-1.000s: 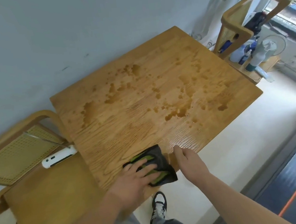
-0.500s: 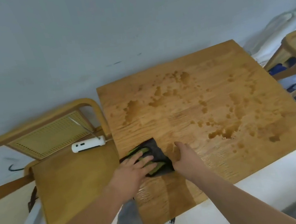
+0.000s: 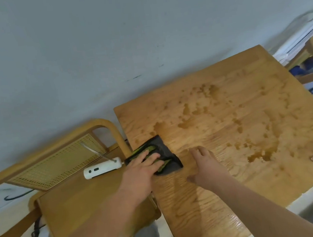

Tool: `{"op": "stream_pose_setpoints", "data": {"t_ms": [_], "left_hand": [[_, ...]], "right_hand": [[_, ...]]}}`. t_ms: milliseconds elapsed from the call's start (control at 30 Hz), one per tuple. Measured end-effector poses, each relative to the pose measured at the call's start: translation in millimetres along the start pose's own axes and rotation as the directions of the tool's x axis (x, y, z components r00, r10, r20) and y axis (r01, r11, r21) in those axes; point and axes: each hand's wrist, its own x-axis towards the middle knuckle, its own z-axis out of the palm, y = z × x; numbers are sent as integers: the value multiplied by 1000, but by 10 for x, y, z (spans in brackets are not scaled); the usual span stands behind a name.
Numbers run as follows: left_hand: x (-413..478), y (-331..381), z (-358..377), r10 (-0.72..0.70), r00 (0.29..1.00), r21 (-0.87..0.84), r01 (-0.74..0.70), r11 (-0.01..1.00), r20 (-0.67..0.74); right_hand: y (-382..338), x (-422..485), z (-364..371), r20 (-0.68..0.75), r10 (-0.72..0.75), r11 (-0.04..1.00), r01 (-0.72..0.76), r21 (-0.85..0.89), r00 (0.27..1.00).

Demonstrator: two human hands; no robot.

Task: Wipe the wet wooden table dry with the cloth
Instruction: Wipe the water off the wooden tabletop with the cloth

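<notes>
The square wooden table stands against a pale grey wall, with water puddles scattered over its far and right parts. The left hand presses the folded dark grey and green cloth flat near the table's left edge, fingers straight and slightly spread. The right hand rests beside it, fingers loosely bent. A wooden cane-backed chair holds a white device.

The cloth lies on the bench at its 9 o'clock edge, under the left grip. The right grip sits just beside the cloth at 3 o'clock. Puddles spread from 12 to 3 o'clock. A chair stands at the bench's 9 o'clock, with a device on its seat.
</notes>
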Motion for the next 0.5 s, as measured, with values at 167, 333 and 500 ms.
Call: {"op": "stream_pose_setpoints", "data": {"t_ms": [167, 333, 500], "left_hand": [[6, -131, 71, 359, 932, 134, -363, 922, 53], [530, -402, -304, 46, 999, -13, -46, 999, -20], [554, -112, -125, -180, 981, -70, 174, 982, -80]], "right_hand": [[-102, 155, -56, -16, 175, 982, -176, -75, 984], [-250, 328, 162, -22, 259, 963, -260, -72, 966], [-292, 418, 210, 4, 290, 955, -289, -67, 957]]}}
